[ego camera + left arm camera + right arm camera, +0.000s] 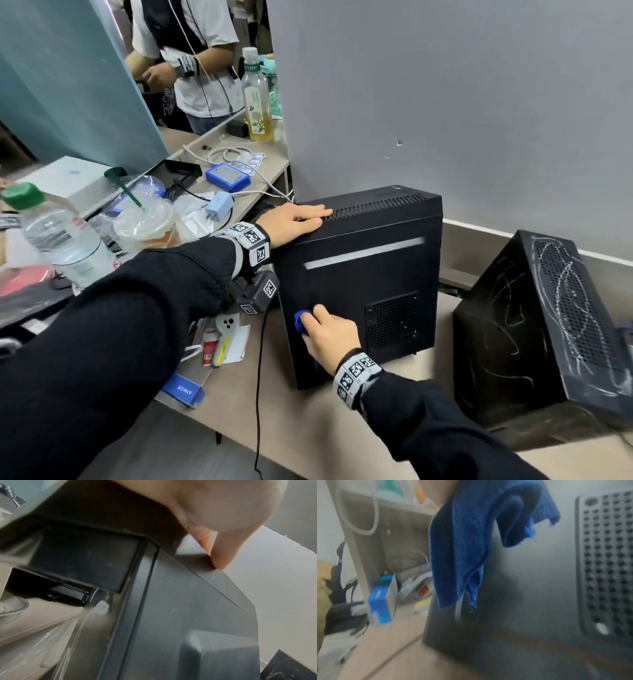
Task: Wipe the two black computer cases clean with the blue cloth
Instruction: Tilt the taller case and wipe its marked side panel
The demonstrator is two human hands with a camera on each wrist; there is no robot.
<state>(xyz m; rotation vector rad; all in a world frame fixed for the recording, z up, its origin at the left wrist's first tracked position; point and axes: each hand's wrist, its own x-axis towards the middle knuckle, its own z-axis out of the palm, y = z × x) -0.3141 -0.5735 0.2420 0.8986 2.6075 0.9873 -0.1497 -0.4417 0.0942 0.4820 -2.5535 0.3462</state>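
A tall black computer case (363, 274) stands upright in the middle of the desk. My left hand (298, 221) lies flat on its top front corner, fingers straight; the left wrist view shows the thumb (219, 555) on the top edge of the case (180, 615). My right hand (329, 334) presses the bunched blue cloth (301, 322) against the near side panel, low and close to its left edge. The cloth (462, 547) hangs in folds down the panel in the right wrist view, left of the vent grille (607, 563). A second black case (534, 329) with white scribbles stands tilted at the right.
Left of the case lie bottles (61, 240), a plastic cup (147, 219), chargers, a blue box (183, 390) and a black cable (258, 377) running off the desk's front edge. A grey partition (445, 102) rises behind the cases. Another person (191, 61) stands beyond it.
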